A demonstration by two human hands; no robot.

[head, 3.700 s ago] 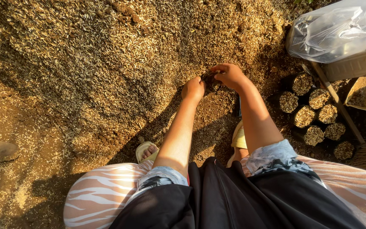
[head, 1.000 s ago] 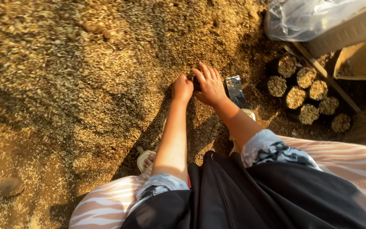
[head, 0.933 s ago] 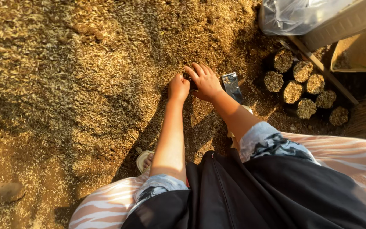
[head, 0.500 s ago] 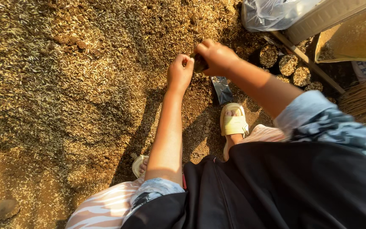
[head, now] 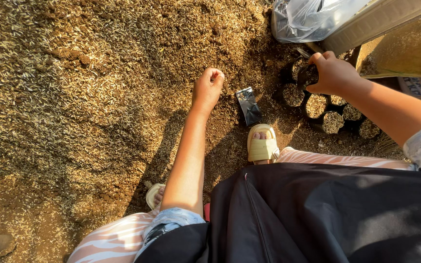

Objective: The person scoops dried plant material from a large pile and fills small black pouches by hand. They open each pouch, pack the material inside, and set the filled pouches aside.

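Your right hand (head: 334, 73) holds a small black filled bag (head: 308, 75) in a closed grip above the cluster of filled bags (head: 325, 109). Your left hand (head: 208, 87), fingers curled in, rests on the soil heap (head: 98, 87) left of the cluster.

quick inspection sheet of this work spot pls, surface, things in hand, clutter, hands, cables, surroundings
surface: ground of loose soil mixed with pale husks, partly in shadow
job's things: small black bags filled with soil, clustered upright; one filled bag held over them
clutter: flat empty black bag lying beside the sandalled foot
grippers: left hand closed in a fist on the soil; right hand gripping the filled bag
cables: nothing seen
surroundings: clear plastic sheet and a crate at upper right
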